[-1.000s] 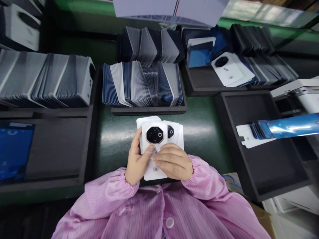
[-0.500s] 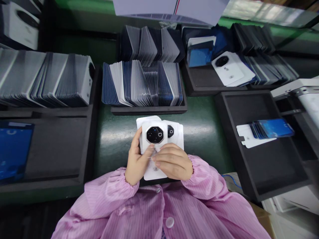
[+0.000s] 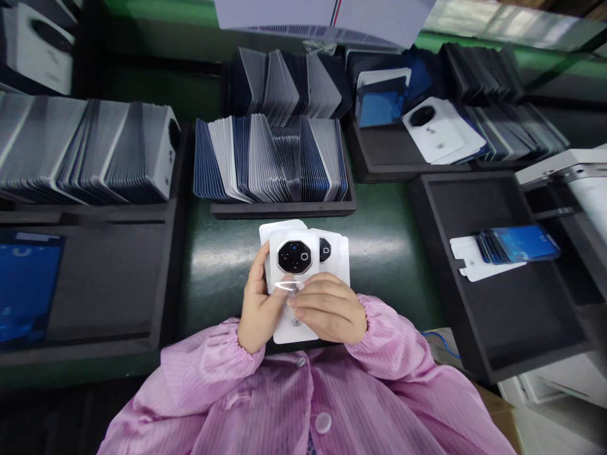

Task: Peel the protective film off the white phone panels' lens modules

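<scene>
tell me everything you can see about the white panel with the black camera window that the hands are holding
The white rounded-corner panel with a black camera window looks like thin, smooth plastic. Its dark octagonal window sits in a silvery rim near the top and shows small lens circles. It is held roughly upright over the green table, facing the camera, at the front of a small fanned stack of similar white panels. The left hand grips its left edge; the right hand covers its lower right, fingertips pinching a small clear shiny film below the window.
</scene>
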Demonstrator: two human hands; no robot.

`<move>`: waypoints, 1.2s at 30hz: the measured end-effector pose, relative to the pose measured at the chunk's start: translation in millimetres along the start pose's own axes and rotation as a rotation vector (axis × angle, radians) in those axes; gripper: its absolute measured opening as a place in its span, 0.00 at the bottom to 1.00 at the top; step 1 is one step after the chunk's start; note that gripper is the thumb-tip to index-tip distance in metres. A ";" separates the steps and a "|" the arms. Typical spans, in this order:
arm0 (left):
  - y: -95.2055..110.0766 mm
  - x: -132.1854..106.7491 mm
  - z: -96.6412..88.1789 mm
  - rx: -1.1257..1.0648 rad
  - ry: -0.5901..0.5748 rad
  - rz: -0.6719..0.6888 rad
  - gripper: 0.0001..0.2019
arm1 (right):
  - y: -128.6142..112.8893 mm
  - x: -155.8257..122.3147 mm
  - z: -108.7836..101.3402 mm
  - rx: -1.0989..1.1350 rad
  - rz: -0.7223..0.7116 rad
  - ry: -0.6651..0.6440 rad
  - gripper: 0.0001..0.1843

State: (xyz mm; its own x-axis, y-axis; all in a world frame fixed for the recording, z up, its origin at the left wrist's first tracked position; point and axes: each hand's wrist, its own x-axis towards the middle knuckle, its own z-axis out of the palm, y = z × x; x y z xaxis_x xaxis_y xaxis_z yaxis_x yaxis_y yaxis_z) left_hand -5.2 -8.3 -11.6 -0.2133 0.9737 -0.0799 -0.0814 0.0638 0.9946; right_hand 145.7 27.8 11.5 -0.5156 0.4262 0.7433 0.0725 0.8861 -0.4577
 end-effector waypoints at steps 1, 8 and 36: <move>0.0 0.0 0.0 -0.001 0.001 0.001 0.29 | -0.2 -0.2 0.1 -0.007 0.001 0.001 0.08; 0.3 0.9 0.8 -0.043 0.002 0.000 0.29 | -1.2 -2.4 1.0 -0.030 -0.003 0.002 0.08; 1.5 -0.3 0.4 -0.027 -0.003 0.005 0.29 | -1.2 0.2 -0.1 -0.027 0.003 -0.001 0.07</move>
State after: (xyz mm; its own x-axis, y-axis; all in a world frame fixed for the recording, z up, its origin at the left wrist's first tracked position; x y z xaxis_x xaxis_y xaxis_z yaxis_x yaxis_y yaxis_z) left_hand -4.9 -8.4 -10.1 -0.2104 0.9747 -0.0749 -0.1067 0.0533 0.9929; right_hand 145.5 26.8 12.3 -0.5158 0.4291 0.7415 0.0975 0.8893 -0.4468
